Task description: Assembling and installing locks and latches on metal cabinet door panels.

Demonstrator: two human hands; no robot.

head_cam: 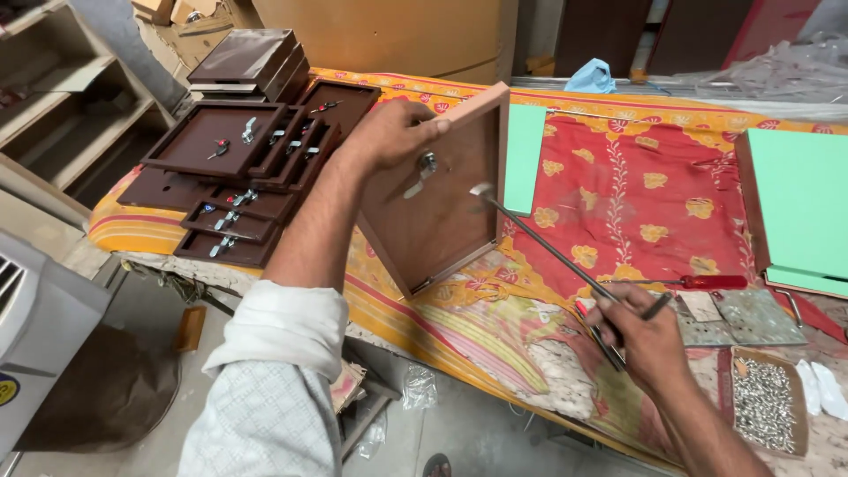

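Panel: your left hand [393,132] is clamped on the top edge of the brown framed panel [437,190], stood tilted on the bench [495,327] at centre.
Tool: your right hand [640,331], at 4 o'clock from the panel, grips a long screwdriver [548,247].
Tip: keep the panel steady and the shaft in line with the fastener.
Unclear: the fastener under the tip is too small to make out.

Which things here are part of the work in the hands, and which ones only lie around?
In use:
- left hand gripping the brown door panel
- lock on that panel
- right hand holding a long screwdriver

Lying about:
- red-handled screwdriver
- box of screws
- stacked brown panels
- green boards
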